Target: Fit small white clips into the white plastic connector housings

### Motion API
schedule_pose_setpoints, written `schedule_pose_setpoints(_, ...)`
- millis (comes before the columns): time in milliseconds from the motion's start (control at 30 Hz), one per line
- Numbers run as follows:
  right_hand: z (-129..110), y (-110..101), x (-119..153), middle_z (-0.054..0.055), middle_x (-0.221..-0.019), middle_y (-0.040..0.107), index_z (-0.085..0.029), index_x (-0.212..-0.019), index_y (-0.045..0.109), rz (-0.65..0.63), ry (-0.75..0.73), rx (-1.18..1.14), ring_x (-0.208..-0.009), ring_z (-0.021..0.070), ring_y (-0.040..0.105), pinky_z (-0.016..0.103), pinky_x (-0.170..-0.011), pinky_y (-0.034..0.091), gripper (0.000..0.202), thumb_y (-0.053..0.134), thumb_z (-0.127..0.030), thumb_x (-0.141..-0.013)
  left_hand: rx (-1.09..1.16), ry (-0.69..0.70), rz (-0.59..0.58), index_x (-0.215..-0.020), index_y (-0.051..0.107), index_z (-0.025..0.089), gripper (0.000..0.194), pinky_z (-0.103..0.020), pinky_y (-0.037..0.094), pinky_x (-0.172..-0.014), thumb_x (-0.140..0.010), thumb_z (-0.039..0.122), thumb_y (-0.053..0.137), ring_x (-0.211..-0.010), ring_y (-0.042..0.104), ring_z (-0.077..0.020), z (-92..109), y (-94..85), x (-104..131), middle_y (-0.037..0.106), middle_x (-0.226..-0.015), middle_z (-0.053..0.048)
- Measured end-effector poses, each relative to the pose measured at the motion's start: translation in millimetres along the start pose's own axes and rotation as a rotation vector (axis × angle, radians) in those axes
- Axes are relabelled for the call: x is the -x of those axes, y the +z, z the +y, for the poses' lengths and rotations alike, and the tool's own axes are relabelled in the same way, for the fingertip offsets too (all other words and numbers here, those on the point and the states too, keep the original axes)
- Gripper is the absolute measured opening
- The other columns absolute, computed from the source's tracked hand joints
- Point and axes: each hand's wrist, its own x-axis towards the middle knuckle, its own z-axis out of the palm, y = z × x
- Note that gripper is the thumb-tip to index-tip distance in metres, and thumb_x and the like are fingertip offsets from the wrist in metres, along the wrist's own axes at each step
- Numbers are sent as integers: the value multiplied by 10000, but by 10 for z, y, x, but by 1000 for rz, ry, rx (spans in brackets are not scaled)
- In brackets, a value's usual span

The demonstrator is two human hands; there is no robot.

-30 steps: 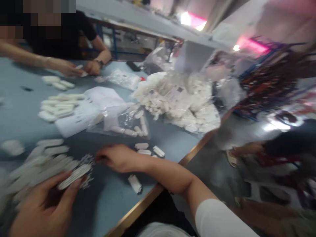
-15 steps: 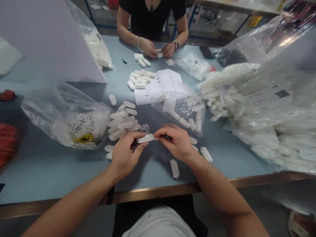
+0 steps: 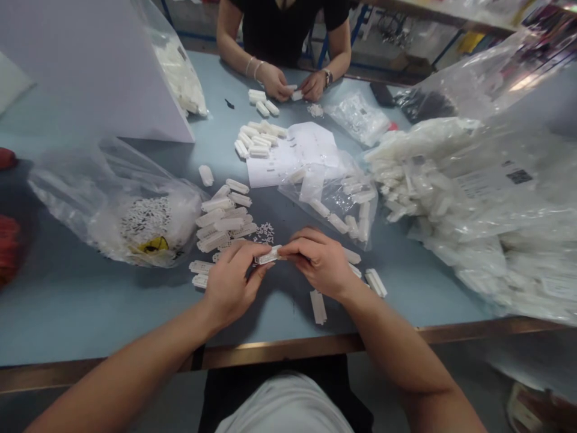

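Note:
Between thumb and fingers, my left hand [image 3: 232, 278] grips a small white plastic housing [image 3: 269, 257] with rows of tiny slots. At its right end my right hand [image 3: 318, 258] is closed in a pinch; whether it holds a tiny part or the housing itself I cannot make out. Just behind the hands lies a scatter of tiny white pieces [image 3: 264, 233]. A heap of similar white housings [image 3: 225, 219] is beside my left hand. One flat white piece [image 3: 318, 307] lies below my right hand, and a white housing [image 3: 375, 282] rests to its right.
A clear bag [image 3: 148, 231] of tiny pieces sits at left, another bag [image 3: 333, 201] of housings behind my right hand. Large filled bags [image 3: 487, 198] cover the right side. Opposite, a co-worker's hands [image 3: 293, 87] hold white parts near a paper sheet [image 3: 311, 144].
My right fingers have come in over the right end of the housing, covering more of it. The view has shifted slightly. The co-worker's hands still hold white parts.

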Motion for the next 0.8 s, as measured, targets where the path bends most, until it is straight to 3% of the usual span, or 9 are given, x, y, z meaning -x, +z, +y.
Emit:
schedule_pose_setpoints(267,-19,-16,-4,23,-865,682,-217,-887,733,0,-2,-22,-834,141,634,240,-751,505,192,609,-73,-914,1,45,0,-1036,654,201,114,-302,559,-793,-947,222,585,-907,689,-198,-10,2,9,738,-953,-45)
schedule_pose_setpoints(433,-3,-64,-52,11,-887,664,-210,-860,701,-154,255,-244,-827,145,629,260,-752,494,59,710,-153,-851,27,151,2,-1024,641,203,137,-250,542,-839,-941,121,569,-940,691,-158,-4,-4,14,750,-981,-26)
schedule_pose_setpoints(567,7,-65,-74,5,-910,697,-198,-967,663,-218,472,-504,-805,143,629,280,-747,501,177,747,-213,-811,44,168,21,-1035,640,202,140,-215,530,-849,-935,115,596,-937,695,-136,-1,7,17,753,-992,-17)
schedule_pose_setpoints(667,-11,-50,-65,17,-949,696,-193,-1031,639,-232,543,-675,-838,148,638,294,-765,515,255,745,-260,-808,63,160,17,-1035,647,209,141,-213,531,-847,-931,122,606,-938,699,-134,-4,8,18,757,-1002,-13)
schedule_pose_setpoints(800,-16,-16,-49,0,-892,666,-197,-957,627,-212,556,-687,-795,137,614,291,-755,508,206,744,-289,-814,85,148,2,-1041,649,213,141,-229,537,-837,-929,137,607,-927,697,-139,-14,-13,10,751,-995,-9)
